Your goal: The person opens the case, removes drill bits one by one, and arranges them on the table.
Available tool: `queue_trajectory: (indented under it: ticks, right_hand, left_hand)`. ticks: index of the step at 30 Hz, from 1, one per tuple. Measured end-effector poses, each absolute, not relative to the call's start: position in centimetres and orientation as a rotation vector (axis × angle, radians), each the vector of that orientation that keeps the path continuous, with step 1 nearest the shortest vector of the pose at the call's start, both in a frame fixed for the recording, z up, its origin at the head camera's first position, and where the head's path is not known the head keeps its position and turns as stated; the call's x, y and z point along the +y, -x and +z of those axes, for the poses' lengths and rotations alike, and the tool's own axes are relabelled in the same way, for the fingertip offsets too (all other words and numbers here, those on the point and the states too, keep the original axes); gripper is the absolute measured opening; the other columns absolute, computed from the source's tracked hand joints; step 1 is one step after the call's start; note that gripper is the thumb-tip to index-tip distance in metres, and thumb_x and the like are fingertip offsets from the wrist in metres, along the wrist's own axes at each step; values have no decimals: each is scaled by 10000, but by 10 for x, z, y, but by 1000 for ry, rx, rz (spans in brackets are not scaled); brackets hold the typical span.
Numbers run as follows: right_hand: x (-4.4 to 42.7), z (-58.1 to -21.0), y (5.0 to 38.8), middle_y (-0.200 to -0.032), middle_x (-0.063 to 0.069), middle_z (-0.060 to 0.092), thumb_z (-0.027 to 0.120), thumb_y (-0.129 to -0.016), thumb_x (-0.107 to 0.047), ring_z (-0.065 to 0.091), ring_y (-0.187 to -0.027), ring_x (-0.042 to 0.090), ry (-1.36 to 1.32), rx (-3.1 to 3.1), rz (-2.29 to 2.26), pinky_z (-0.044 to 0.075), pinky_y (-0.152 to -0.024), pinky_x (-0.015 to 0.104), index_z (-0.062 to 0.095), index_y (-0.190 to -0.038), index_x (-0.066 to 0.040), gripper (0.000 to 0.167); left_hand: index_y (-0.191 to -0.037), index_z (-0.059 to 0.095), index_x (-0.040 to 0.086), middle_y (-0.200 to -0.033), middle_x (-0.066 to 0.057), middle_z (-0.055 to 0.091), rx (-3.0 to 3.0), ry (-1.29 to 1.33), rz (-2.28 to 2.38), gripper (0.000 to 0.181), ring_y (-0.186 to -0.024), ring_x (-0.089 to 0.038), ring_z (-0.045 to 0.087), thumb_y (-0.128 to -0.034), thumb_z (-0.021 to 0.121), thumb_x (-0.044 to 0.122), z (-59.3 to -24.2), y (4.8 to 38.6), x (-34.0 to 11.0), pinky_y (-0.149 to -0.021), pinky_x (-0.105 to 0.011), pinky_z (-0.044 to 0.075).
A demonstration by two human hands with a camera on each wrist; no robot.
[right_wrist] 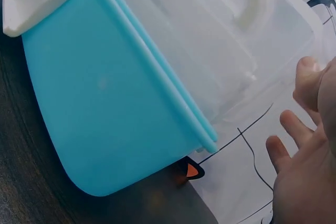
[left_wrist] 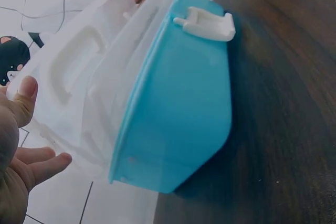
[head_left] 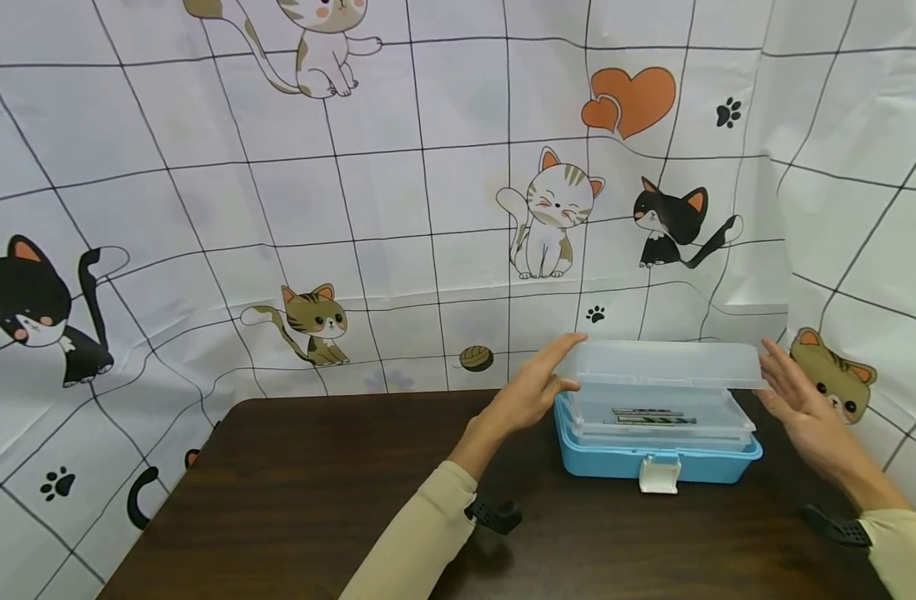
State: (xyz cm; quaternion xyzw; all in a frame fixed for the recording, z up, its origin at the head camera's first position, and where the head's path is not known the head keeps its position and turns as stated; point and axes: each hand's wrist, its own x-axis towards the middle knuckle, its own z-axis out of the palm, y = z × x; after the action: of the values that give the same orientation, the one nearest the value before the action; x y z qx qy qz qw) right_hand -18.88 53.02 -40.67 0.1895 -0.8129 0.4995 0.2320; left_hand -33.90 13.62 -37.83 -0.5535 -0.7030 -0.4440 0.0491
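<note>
A light-blue storage box (head_left: pixel 600 460) stands on the table with its clear lid (head_left: pixel 663 362) tilted up at the back. A translucent tray (head_left: pixel 585 429) sits in the box. Several thin metal rods (head_left: pixel 653 417), perhaps drill bits, show in it. My left hand (head_left: pixel 528 392) is at the lid's left edge, fingers extended and thumb apart from them in the left wrist view. On the other side, my right hand (head_left: pixel 806 412) is beside the lid's right edge, its fingers loosely extended. Whether either hand touches the lid is hard to tell. The white latch (head_left: pixel 659 475) hangs unfastened in front.
The dark wooden table (head_left: pixel 337 492) extends left of the box. Behind and to the right hangs a white gridded sheet (head_left: pixel 458 192) with cat prints, close to the back of the box. Black wrist straps (head_left: pixel 495 515) are on both arms.
</note>
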Motion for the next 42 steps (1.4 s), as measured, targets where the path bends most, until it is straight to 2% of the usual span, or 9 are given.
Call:
queue_trajectory:
  ticks: [5, 12, 20, 24, 29, 32, 36, 40, 42]
  right_hand:
    - [527, -407, 188, -1690, 15, 91, 300, -1108, 4, 283, -1394, 8, -530, -2310, 1367, 260, -1027, 94, 48, -1659, -200, 639]
    - [524, -401, 186, -1603, -55, 313, 269, -1118, -23, 387, -1337, -44, -532, -2298, 1414, 284, -1054, 116, 136, -1652, -133, 561]
    - [517, -395, 184, -1577, -81, 327, 296, -1127, -81, 419, -1281, -82, -455, -2303, 1409, 382, -977, 103, 183, -1649, -147, 538]
    - [509, -399, 188, -1563, -91, 304, 275, -1134, -102, 420, -1269, -95, -495, -2308, 1547, 400, -956, 109, 141, -1656, -172, 544]
    - [505, -407, 190, -1499, -100, 387, 238, -1133, -81, 488, -1270, -21, -583, -2213, 1800, 508, -904, 220, 112, -1658, -169, 547]
    - [502, -409, 191, -1459, -118, 444, 257, -1129, -63, 547, -1221, 12, -593, -2202, 1786, 555, -848, 273, 163, -1652, -154, 539]
    - [498, -410, 192, -1401, -135, 497, 271, -1133, -92, 602, -1156, 45, -552, -2255, 1759, 584, -793, 333, 190, -1649, -165, 527]
    - [491, -413, 194, -1313, -163, 543, 284, -1141, -161, 629, -1093, 47, -432, -2350, 1640, 592, -755, 357, 202, -1646, -162, 511]
    - [487, -415, 197, -1291, -185, 544, 300, -1142, -194, 627, -1076, 35, -375, -2384, 1575, 589, -753, 350, 214, -1644, -156, 510]
  left_hand:
    - [-1630, 222, 145, -1654, -71, 234, -2174, 1685, -1313, 701, -1074, -10, 639, -1029, 458, -128, -371, 340, 131, -841, -215, 510]
    - [-1634, 250, 163, -1630, -20, 310, -2173, 1587, -1244, 610, -1256, -187, 578, -1081, 507, 160, -362, 343, 120, -960, -289, 497]
    - [-1617, 295, 117, -1594, -63, 377, -2221, 1410, -1102, 534, -1416, -167, 398, -1121, 382, 297, -353, 339, 117, -1139, -313, 321]
    - [-1605, 336, 137, -1571, -47, 415, -2262, 1294, -1074, 542, -1411, -192, 412, -1121, 333, 382, -351, 336, 115, -1126, -350, 355]
    - [-1575, 408, 124, -1300, -98, 660, -2252, 1256, -1073, 546, -1020, -196, 678, -1118, 334, 413, -352, 338, 112, -931, -349, 511]
    - [-1552, 453, 129, -797, -80, 665, -2259, 1237, -1087, 521, -570, -170, 554, -1122, 343, 401, -352, 340, 107, -653, -313, 497]
    - [-1533, 482, 124, -513, 16, 478, -2295, 1221, -1144, 516, -417, -121, 443, -1124, 344, 406, -352, 343, 100, -586, -304, 454]
    - [-1514, 504, 98, -561, 42, 535, -2334, 1188, -1200, 543, -422, -85, 528, -1124, 324, 430, -353, 345, 96, -716, -313, 507]
    - [-1502, 518, 80, -751, -26, 677, -2351, 1165, -1240, 558, -434, -71, 565, -1124, 318, 440, -354, 347, 93, -720, -296, 533]
